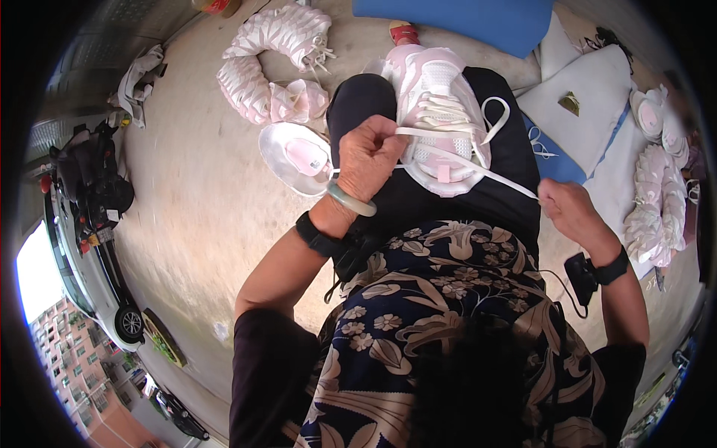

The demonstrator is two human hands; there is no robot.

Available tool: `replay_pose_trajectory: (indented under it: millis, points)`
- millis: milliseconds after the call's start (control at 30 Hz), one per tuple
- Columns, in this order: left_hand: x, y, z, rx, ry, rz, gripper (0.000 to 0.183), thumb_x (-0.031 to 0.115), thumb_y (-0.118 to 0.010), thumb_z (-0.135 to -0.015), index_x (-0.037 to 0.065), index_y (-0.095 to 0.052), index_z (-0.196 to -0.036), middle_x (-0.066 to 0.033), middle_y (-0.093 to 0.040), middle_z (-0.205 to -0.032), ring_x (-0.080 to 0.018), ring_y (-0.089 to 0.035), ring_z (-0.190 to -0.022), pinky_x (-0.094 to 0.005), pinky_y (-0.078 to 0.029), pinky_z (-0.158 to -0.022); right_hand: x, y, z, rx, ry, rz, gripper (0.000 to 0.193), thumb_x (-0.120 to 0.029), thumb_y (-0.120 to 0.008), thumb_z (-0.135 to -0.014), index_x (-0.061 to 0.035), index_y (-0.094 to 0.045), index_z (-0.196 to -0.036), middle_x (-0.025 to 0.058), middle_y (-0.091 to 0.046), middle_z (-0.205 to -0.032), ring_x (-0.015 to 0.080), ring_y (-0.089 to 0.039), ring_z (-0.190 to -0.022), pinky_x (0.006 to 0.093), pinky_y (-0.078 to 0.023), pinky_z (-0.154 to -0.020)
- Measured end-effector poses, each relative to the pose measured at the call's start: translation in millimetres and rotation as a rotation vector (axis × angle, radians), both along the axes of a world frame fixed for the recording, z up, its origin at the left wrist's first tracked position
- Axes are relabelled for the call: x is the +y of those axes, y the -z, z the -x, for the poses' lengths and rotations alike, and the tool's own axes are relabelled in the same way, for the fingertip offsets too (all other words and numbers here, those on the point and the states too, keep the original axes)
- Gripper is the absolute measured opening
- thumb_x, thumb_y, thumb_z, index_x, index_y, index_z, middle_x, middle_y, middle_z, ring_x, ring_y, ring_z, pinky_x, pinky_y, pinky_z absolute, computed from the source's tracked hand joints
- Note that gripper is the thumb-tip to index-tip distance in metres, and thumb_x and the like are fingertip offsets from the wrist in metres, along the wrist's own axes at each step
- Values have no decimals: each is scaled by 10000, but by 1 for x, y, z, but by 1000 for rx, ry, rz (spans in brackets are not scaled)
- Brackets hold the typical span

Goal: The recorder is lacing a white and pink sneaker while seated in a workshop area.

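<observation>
A white and pink shoe upper (pixel 437 112) rests across my lap, with white laces threaded through part of its eyelets. At its left edge my left hand (pixel 366 158) is closed on one stretch of the white shoelace (pixel 441 133). Off to the right, my right hand (pixel 571 211) pinches another stretch of lace, drawn taut from the shoe's opening. A loop of lace stands up at the right side of the upper. The fingertips of both hands are partly hidden. A white, bowl-shaped shoe piece with a pink insole (pixel 305 154) lies beside my left knee.
A curved row of stacked pink-white uppers (pixel 250 67) lies on the floor ahead left; another stack (pixel 656 198) is at right. White sheets (pixel 575 104) and blue sheets (pixel 463 22) spread ahead, with loose white laces (pixel 539 142). A motorbike (pixel 93 179) and a car (pixel 93 276) stand far left.
</observation>
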State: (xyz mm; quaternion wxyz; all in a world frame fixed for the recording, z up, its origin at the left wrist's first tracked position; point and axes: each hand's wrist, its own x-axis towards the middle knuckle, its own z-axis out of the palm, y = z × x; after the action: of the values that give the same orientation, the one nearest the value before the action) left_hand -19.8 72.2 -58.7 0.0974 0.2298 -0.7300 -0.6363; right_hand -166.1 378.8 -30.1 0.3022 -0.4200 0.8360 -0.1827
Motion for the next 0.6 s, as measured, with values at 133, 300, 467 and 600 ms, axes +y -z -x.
replay_pose_trajectory:
  millis: [133, 300, 467, 600]
  points:
    - [10, -29, 8, 204, 18, 360, 60, -22, -620, -771, 26, -585, -779, 3, -548, -710, -45, -478, -592, -181, -381, -522, -50, -1, -7, 177, 96, 347, 135, -93, -619, -762, -45, -493, -764, 109, -522, -727, 314, -543, -677, 392, -421, -579]
    - [38, -30, 24, 274, 359, 581, 77, -19, -616, -749, -4, -635, -822, -130, -614, -700, -241, -606, -604, -289, -479, -574, -90, 4, -31, 153, 181, 571, 248, -128, -663, -728, -44, -519, -911, 101, -596, -847, 281, -593, -714, 349, -475, -604]
    - [66, -16, 32, 154, 384, 695, 67, 46, -575, -708, 20, -574, -769, -187, -594, -659, -375, -592, -647, -442, -472, -585, -94, 21, -30, 350, 141, 580, 383, -93, -696, -676, -36, -531, -1018, 92, -562, -789, 247, -564, -643, 336, -463, -573]
    - [67, -6, 39, 140, 323, 627, 78, 62, -576, -716, 22, -575, -783, -191, -589, -639, -379, -590, -631, -454, -468, -581, -89, 24, -29, 319, 141, 541, 269, -116, -661, -705, -48, -525, -928, 104, -567, -803, 302, -586, -700, 379, -484, -590]
